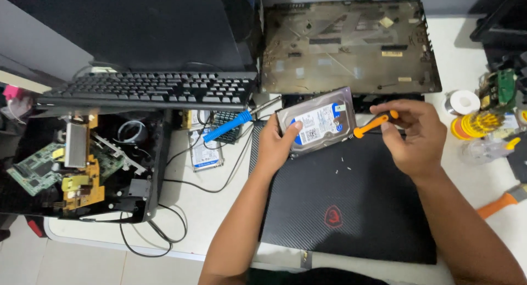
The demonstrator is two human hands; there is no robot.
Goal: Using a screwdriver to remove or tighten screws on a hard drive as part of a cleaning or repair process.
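My left hand [277, 139] grips a silver hard drive [318, 117] by its lower left corner and holds it tilted above a closed black laptop [351, 208]. My right hand [414, 134] pinches a small screwdriver with an orange handle [372, 124], whose tip points at the drive's right edge. A few tiny screws [343, 164] lie on the laptop lid just below the drive.
A removed laptop bottom cover [351, 46] leans at the back. A black keyboard [159, 88] rests over an opened device with circuit boards [82, 164] at left. A blue-handled soldering iron [230, 126] and a second drive [206, 153] lie beside it. Tape, screwdrivers and bottles crowd the right edge [483, 123].
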